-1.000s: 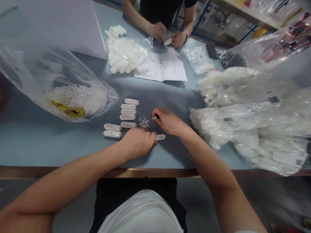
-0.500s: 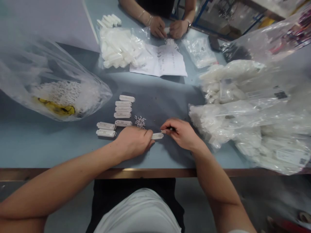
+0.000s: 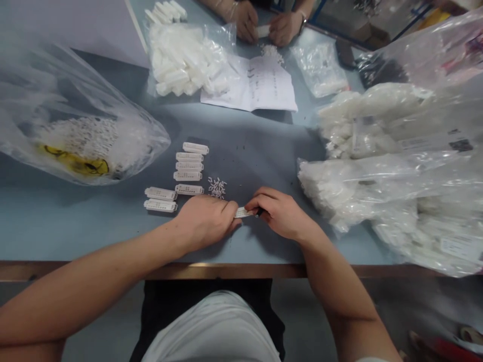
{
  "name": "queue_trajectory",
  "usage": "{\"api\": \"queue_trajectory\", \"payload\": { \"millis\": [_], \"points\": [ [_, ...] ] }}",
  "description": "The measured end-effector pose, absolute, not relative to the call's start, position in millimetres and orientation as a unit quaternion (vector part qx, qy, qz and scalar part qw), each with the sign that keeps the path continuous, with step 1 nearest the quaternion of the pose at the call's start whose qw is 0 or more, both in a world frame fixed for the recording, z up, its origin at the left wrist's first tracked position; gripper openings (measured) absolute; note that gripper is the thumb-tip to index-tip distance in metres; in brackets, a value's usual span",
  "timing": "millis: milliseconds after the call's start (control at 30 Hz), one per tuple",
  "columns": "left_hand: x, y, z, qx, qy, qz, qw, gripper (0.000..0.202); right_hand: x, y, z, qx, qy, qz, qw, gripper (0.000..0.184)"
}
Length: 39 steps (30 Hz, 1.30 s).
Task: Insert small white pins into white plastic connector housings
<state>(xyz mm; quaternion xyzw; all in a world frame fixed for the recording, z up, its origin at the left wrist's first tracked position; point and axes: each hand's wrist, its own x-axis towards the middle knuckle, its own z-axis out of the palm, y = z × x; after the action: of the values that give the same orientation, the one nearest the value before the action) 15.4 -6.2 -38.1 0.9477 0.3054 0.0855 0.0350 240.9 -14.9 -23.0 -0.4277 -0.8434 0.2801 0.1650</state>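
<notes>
My left hand (image 3: 206,220) is closed on a small white perforated connector strip (image 3: 242,212) that lies on the blue-grey table (image 3: 75,221) near its front edge. My right hand (image 3: 281,213) meets the strip's right end, fingers pinched around a thin dark tool (image 3: 258,212). Just beyond the hands sits a little heap of tiny white pins (image 3: 217,187). To its left, several matching white strips (image 3: 188,166) lie in a neat column, with two more (image 3: 160,199) beside them.
A big clear bag of white parts with a yellow label (image 3: 75,136) lies at left. Stacked bags of white parts (image 3: 396,166) fill the right. Across the table are a paper sheet (image 3: 260,83), another bag of white pieces (image 3: 184,60) and another person's hands (image 3: 264,25).
My right hand came back from the pin heap to the strip's right end and pressed in against it. My left hand stayed on the strip. The view tilted slightly down.
</notes>
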Motion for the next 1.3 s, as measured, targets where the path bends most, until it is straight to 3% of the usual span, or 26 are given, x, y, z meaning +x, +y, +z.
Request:
{"api": "queue_trajectory", "payload": {
  "millis": [233,500,833,1000,1133,1300],
  "points": [
    [16.6,-6.5,-38.8,0.95,0.296,0.098,0.035,0.035,238.6,-13.0,-20.2,-0.431,-0.842,0.292,0.142,0.03],
    [18.3,-7.3,-41.3,0.955,0.276,0.106,0.03,0.034,235.7,4.4,-11.0,-0.451,-0.786,0.412,0.098,0.012],
    [19.9,-6.4,-42.3,0.952,0.277,0.123,0.034,0.034,234.4,17.5,-10.3,-0.472,-0.746,0.467,0.05,0.01],
    [18.7,-6.3,-43.8,0.951,0.279,0.129,0.002,0.031,245.4,8.4,-3.7,-0.508,-0.718,0.451,0.151,0.009],
    [16.8,-5.4,-43.8,0.952,0.282,0.119,0.0,0.031,252.4,-3.9,-4.4,-0.546,-0.665,0.403,0.312,0.035],
    [15.7,-3.1,-42.5,0.951,0.288,0.11,0.007,0.031,251.7,-12.5,-17.2,-0.533,-0.622,0.444,0.362,0.044]
  ]
}}
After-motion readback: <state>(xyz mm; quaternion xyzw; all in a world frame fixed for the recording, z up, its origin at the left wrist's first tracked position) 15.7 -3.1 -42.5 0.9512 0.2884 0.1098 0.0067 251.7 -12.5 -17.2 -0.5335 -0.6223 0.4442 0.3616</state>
